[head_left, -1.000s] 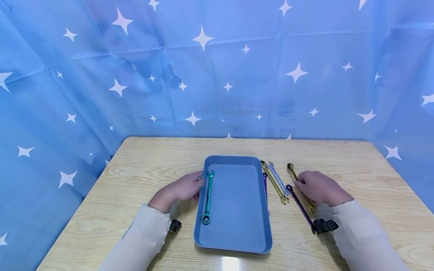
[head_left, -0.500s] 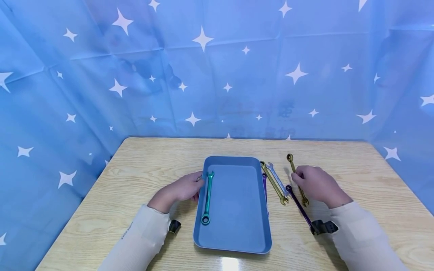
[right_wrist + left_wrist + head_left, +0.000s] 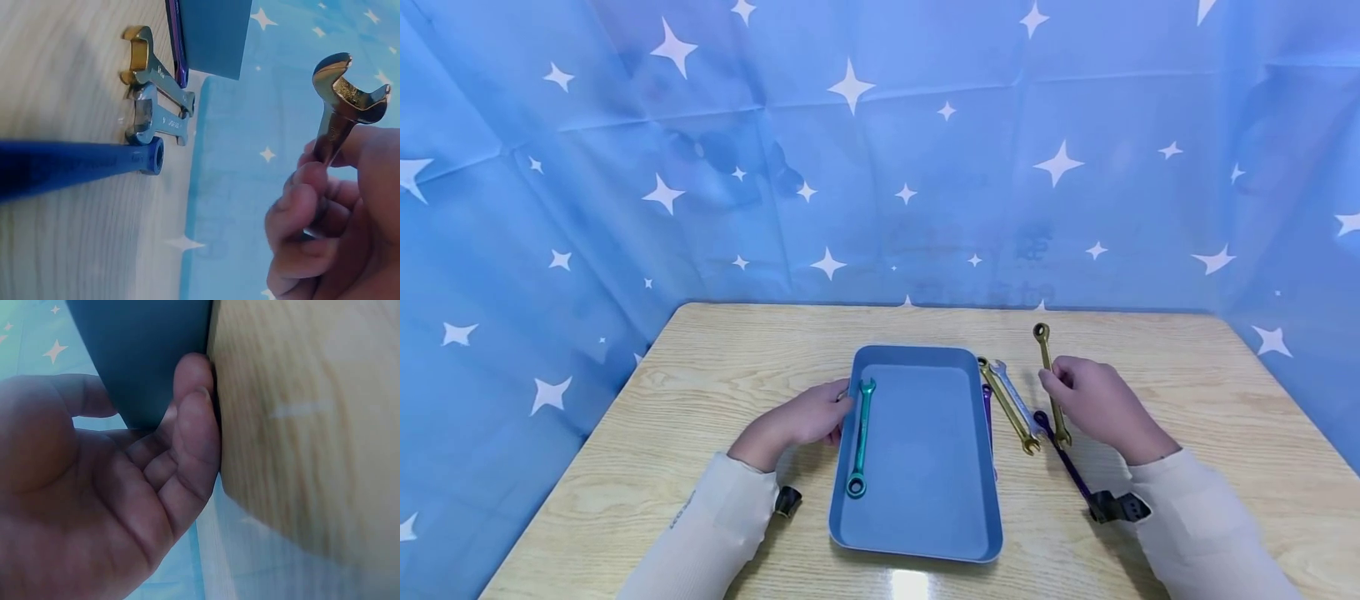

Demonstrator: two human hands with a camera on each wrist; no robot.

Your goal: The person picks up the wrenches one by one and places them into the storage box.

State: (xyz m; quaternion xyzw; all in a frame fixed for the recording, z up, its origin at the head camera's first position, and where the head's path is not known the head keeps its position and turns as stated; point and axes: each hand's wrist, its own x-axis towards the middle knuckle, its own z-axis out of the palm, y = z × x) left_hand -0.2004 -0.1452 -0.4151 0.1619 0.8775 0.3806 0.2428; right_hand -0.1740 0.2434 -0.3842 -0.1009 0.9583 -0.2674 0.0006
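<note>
My left hand (image 3: 805, 414) holds the left edge of a blue-grey tray (image 3: 928, 450), thumb at the rim; in the left wrist view its fingers (image 3: 195, 437) curl against the outer wall, close to the tabletop. Inside the tray, along its left side, lies a green combination wrench (image 3: 862, 433). My right hand (image 3: 1101, 408) grips a gold combination wrench (image 3: 1045, 346) around its shank, ring end pointing away. The right wrist view shows that wrench's open-end jaw raised above the hand, with the fingers (image 3: 300, 206) wrapped below it.
Between tray and right hand lie a second gold wrench (image 3: 1009, 407), a silver wrench (image 3: 1013, 395) and a purple wrench (image 3: 987, 404) against the tray's right wall. A dark purple wrench (image 3: 1071, 468) lies beside the right wrist's black strap (image 3: 1118, 506). A starry blue curtain (image 3: 880, 167) hangs behind the table.
My right hand has lifted the gold wrench and shifted it slightly left and away, turning it more upright in the head view. The left hand and tray have stayed put.
</note>
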